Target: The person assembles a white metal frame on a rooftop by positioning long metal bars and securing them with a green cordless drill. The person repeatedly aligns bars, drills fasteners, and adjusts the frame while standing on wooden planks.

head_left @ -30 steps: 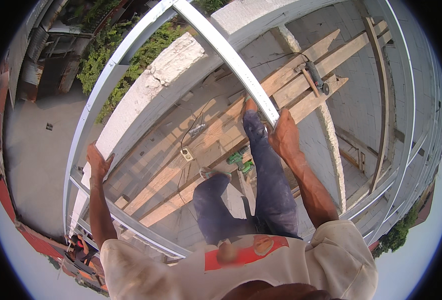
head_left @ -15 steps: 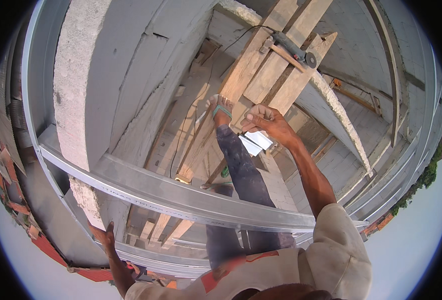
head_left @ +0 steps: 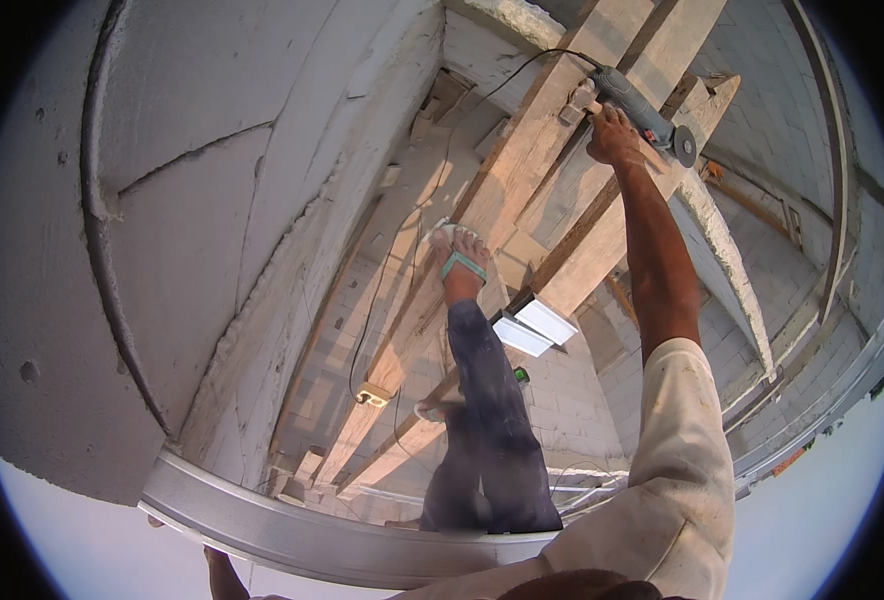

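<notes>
My right arm stretches far forward over the wooden planks. My right hand (head_left: 614,137) is on the wooden handle of a hammer (head_left: 649,153), its fingers bent over it; the blocky hammer head (head_left: 576,103) sticks out beside them. Right alongside lies a dark angle grinder (head_left: 630,98) with a cutting disc at its near right end, close to my fingertips. At the lower left my left hand (head_left: 213,554) is mostly hidden behind a silver metal channel (head_left: 332,552); only the wrist and forearm show, and its fingers cannot be made out.
Long planks (head_left: 522,150) bridge a deep drop between block walls (head_left: 292,190). My sandaled foot (head_left: 462,262) rests on one plank. Two short metal channel pieces (head_left: 534,326) lie near my leg. A power socket (head_left: 371,395) and a black cord (head_left: 449,150) run along the left plank.
My right hand has moved forward from above the foot to the hammer beside the grinder. My body leans further forward, and the left hand has passed mostly out of sight behind the metal channel.
</notes>
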The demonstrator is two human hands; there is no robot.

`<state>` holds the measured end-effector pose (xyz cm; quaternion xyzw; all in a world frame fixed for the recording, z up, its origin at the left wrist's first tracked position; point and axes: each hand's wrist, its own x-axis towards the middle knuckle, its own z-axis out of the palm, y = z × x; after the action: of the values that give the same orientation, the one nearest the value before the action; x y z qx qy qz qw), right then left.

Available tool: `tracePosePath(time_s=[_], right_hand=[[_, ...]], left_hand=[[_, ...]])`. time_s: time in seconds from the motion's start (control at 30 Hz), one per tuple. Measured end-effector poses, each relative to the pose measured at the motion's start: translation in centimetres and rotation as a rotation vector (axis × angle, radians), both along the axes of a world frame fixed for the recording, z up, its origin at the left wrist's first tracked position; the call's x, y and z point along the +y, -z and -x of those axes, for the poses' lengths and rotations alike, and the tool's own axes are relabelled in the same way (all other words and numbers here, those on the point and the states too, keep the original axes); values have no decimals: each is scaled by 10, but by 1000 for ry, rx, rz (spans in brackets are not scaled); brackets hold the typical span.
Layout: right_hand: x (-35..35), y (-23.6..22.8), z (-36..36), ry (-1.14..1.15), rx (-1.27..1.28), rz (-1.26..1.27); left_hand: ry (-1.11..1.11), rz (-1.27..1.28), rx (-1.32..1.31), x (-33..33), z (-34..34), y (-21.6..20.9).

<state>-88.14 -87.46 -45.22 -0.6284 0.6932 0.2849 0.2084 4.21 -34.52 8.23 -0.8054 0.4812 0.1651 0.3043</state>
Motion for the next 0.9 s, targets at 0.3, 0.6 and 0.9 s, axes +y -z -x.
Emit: tracePosePath(time_s=[0.3,0.6,0.9], right_hand=[[28,11,-3,-50,-69,215],[87,27,-18,570,-438,496],[142,-256,-90,1034,-775,-312]], left_hand=[[-100,-21,-11,20,-1,-13],[-129,-26,23,50,-15,-20],[-99,359,119,-49,73,23]])
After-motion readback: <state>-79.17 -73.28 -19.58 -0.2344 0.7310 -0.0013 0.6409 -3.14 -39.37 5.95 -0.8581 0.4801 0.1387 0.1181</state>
